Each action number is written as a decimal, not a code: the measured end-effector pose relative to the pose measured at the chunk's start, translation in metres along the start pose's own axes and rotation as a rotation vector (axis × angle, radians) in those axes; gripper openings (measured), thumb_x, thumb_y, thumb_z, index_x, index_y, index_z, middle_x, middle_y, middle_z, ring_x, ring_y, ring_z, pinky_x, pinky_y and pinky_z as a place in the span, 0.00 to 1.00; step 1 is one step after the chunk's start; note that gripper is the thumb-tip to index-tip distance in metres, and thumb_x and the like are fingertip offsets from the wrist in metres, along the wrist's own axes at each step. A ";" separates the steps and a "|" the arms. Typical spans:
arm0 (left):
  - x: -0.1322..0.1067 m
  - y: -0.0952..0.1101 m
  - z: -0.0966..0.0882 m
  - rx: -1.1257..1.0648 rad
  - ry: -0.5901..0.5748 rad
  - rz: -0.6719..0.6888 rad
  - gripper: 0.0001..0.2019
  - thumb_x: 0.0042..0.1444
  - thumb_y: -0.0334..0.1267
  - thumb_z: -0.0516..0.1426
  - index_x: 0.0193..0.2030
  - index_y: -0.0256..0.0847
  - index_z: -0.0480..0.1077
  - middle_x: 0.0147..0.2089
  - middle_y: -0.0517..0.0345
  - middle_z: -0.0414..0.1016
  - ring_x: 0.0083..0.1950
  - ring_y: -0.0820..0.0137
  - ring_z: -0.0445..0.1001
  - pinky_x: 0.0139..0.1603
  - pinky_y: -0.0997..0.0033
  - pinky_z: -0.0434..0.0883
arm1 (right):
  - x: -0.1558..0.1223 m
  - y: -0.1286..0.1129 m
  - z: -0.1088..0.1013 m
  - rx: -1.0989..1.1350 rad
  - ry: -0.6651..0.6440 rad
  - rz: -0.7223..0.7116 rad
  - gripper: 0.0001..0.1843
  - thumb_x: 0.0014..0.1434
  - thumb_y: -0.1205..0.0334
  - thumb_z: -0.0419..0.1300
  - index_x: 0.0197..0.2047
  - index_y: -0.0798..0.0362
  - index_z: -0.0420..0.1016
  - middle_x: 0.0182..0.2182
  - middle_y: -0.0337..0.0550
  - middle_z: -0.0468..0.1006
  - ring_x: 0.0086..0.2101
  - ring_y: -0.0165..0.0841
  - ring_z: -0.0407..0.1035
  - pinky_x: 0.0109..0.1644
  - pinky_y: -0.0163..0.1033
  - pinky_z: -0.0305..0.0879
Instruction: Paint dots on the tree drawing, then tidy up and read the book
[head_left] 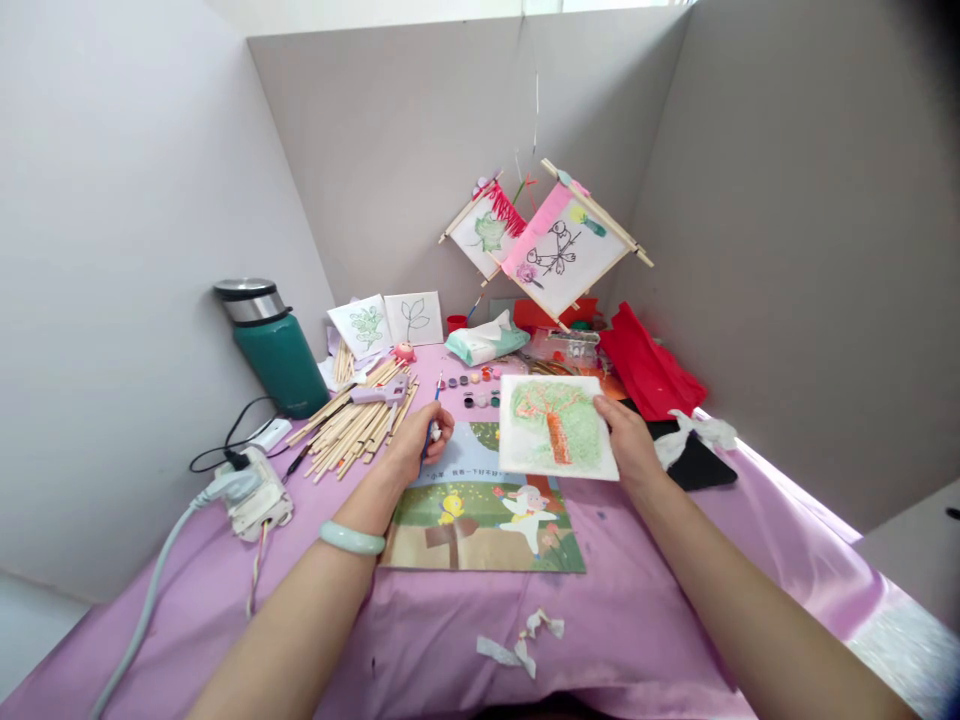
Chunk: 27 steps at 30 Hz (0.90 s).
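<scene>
My left hand [431, 437] is closed around a blue paintbrush [438, 388], its tip pointing up and away from me. A bit of something white shows between the fingers. My right hand [626, 440] grips the right edge of a white square canvas panel [510, 455], tilted up toward me. On the panel is a painted tree with an orange-brown trunk and green foliage. Beneath both hands lies an illustrated picture-book page [480, 540] with a chick and a lamb. Just behind the page stand small paint pots [480, 400] in several colours.
At left are wooden sticks [349, 430], a glue gun [380, 390], a green bottle [277, 350] and a power strip [255, 500] with cables. Wet wipes [487, 338], red fabric [649, 365] and leaning leaf drawings [412, 318] stand behind. Framed pictures [570, 245] hang above. Crumpled tissue [521, 645] lies in front.
</scene>
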<state>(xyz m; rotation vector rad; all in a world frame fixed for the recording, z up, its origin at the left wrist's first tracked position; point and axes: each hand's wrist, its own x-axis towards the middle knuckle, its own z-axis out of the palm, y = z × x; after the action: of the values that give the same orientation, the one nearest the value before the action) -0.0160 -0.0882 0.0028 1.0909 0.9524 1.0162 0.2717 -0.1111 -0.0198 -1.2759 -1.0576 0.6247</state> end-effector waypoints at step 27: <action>0.039 0.044 0.074 0.334 -0.009 0.306 0.23 0.64 0.48 0.44 0.51 0.34 0.70 0.25 0.60 0.66 0.22 0.75 0.62 0.23 0.75 0.60 | 0.011 -0.073 0.100 0.050 -0.759 -0.073 0.14 0.55 0.52 0.56 0.27 0.53 0.64 0.22 0.35 0.72 0.17 0.22 0.59 0.19 0.29 0.53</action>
<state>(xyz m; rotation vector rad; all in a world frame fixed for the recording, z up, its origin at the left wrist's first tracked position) 0.0576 -0.0613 0.0561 1.5540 0.9892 1.1215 0.1750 -0.0727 0.0481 -0.9555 -1.6813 1.1150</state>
